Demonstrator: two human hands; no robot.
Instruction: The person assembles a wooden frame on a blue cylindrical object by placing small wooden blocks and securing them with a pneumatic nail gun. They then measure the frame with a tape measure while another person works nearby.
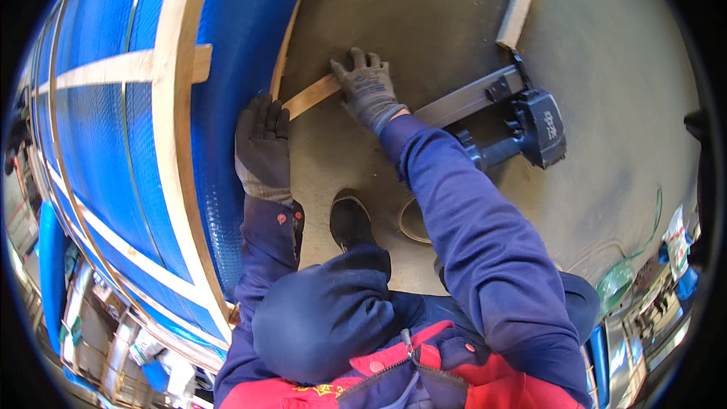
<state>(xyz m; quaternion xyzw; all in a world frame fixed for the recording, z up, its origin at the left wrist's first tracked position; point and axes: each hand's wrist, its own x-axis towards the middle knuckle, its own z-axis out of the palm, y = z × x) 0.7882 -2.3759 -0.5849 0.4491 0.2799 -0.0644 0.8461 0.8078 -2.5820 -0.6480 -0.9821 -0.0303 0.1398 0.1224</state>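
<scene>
My left hand [263, 148], in a dark work glove, presses flat against the side of a large blue wrapped roll [235, 45] framed with wooden slats. My right hand [367, 87], in a grey glove, rests on a short wooden slat [310, 96] that lies on the concrete floor and runs under the roll's edge. Both sleeves are dark blue.
A black nail gun with a long metal magazine [522, 121] lies on the floor just right of my right forearm. Another wooden board [519, 0] lies beyond it. My black shoe [350, 220] stands below my hands. Green strapping [621, 273] and clutter sit at the lower right.
</scene>
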